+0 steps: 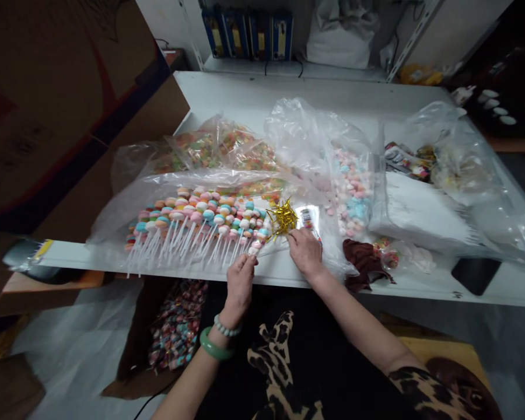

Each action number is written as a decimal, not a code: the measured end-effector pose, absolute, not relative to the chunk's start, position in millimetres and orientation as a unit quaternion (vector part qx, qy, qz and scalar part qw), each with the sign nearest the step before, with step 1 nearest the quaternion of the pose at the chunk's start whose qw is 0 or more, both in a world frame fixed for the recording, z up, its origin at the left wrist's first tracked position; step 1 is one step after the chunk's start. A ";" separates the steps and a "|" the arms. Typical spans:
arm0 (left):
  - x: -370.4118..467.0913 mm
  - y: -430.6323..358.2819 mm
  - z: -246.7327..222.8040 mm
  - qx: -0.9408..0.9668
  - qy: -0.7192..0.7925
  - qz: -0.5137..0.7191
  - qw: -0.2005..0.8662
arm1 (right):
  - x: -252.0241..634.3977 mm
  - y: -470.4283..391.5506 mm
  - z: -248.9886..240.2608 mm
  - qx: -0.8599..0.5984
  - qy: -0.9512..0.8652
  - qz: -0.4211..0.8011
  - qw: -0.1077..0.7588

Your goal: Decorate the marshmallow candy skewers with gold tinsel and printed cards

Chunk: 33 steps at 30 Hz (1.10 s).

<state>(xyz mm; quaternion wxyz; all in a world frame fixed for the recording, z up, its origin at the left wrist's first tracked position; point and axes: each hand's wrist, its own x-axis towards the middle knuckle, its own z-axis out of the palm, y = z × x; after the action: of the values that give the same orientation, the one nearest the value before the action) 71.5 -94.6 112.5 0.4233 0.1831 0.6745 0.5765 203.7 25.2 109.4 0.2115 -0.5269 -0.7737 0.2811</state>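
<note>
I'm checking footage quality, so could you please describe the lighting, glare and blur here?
Head view throughout: dim light, with the cardboard box at left in shadow; whitish glare on the plastic bags; glints on the gold strips by the right hand; print on the silver packet too soft to read.

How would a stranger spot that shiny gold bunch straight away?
On the long white table, find the pastel candies on white sticks. At their right end, just beyond the right hand, is the spiky gold bunch. Thin metallic strands set it apart from the rounded candies.
</note>
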 end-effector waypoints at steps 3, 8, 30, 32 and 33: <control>68.6 -88.2 113.4 0.147 0.667 0.587 0.435 | 198.1 31.4 97.8 -0.514 -0.837 0.122 0.144; 67.1 -80.6 122.3 0.097 0.634 0.611 0.465 | 193.1 33.4 88.4 -0.507 -0.849 0.107 0.101; 88.7 -56.4 125.7 0.167 0.602 0.601 0.499 | 201.2 4.0 133.6 -0.346 -0.743 0.473 0.323; 87.9 -59.0 124.1 0.183 0.599 0.588 0.512 | 196.3 -0.1 127.7 -0.355 -0.766 0.448 0.296; 87.2 -60.6 123.7 0.192 0.595 0.577 0.525 | 195.6 0.0 124.7 -0.364 -0.766 0.448 0.283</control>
<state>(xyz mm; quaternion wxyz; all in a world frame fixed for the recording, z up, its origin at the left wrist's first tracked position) 87.2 -60.6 123.7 0.5246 0.1923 0.5954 0.5773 195.6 0.0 124.7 0.2826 -0.3643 -0.7660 0.4480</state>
